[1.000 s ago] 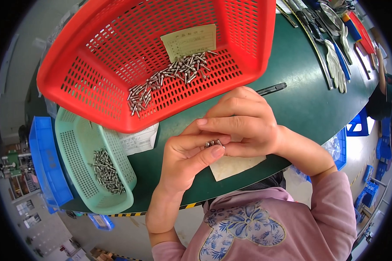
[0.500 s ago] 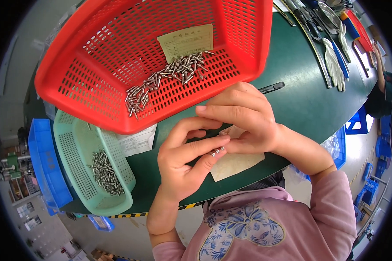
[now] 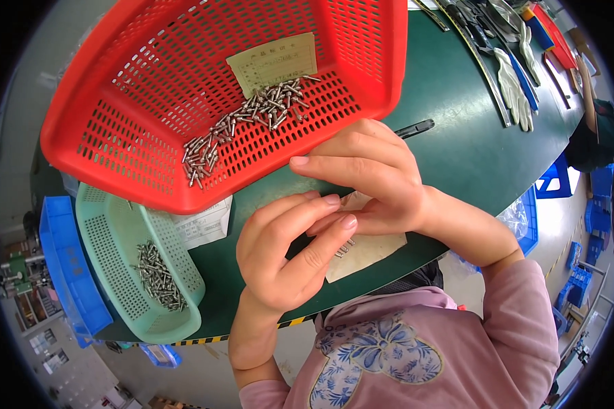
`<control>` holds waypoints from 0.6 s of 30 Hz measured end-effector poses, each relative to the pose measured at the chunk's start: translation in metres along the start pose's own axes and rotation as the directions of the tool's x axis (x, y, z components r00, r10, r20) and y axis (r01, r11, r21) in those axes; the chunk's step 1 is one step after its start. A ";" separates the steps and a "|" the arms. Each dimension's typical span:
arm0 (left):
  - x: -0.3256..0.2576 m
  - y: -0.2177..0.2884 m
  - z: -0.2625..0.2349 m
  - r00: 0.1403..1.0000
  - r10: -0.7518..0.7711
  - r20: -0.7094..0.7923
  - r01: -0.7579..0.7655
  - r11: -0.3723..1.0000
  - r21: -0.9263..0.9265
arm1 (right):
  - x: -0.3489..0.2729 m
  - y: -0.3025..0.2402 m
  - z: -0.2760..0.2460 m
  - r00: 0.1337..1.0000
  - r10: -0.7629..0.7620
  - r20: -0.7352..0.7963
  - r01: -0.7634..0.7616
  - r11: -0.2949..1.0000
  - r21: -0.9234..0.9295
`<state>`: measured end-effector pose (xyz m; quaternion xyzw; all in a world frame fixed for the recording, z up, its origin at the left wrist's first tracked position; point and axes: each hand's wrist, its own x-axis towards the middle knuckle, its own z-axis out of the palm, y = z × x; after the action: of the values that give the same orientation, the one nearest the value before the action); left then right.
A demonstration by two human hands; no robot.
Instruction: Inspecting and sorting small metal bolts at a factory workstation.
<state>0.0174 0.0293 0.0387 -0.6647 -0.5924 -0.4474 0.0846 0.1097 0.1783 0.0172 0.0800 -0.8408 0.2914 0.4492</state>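
Observation:
Several small metal pins (image 3: 345, 249) show just beside the thumb of my left hand (image 3: 276, 255). That hand is closed, with its thumb and fingers bent together around the pins; the fingers hide most of them. My right hand (image 3: 382, 180) meets it from the right, thumb and fingertip pinched close to the left fingertips. Its other fingers stretch out above. What lies in the right pinch is hidden. Below the hands a piece of pale paper (image 3: 372, 255) lies on the green table (image 3: 457, 163).
A red perforated basket (image 3: 252, 160) holds loose metal pins (image 3: 201, 157) and a yellowish card (image 3: 273, 61). Left of it stand a light green basket (image 3: 196, 279) with more pins (image 3: 158, 276) and a blue bin (image 3: 71, 266). A black pen-like tool (image 3: 416, 128) and white gloves (image 3: 512, 88) lie to the right.
My left thumb has moved up across the fingertips, and the pins now show below it instead of between thumb and forefinger. The baskets appear slightly further left in the view.

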 end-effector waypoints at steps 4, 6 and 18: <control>0.001 0.001 0.002 1.000 0.009 -0.011 -0.009 1.000 0.027 | 0.000 0.001 0.000 1.000 -0.005 -0.008 0.005 1.000 -0.006; 0.002 0.001 0.001 1.000 0.008 -0.009 -0.008 1.000 0.031 | 0.000 0.001 0.001 1.000 -0.003 -0.003 0.003 1.000 -0.011; -0.056 0.003 -0.114 0.796 -0.523 -0.304 0.600 0.621 0.504 | -0.001 0.009 -0.002 0.953 0.269 0.139 -0.231 0.942 -0.243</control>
<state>-0.0308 -0.0842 0.0676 -0.3575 -0.8698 -0.2914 0.1752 0.1078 0.1868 0.0133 -0.0543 -0.9068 0.2417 0.3411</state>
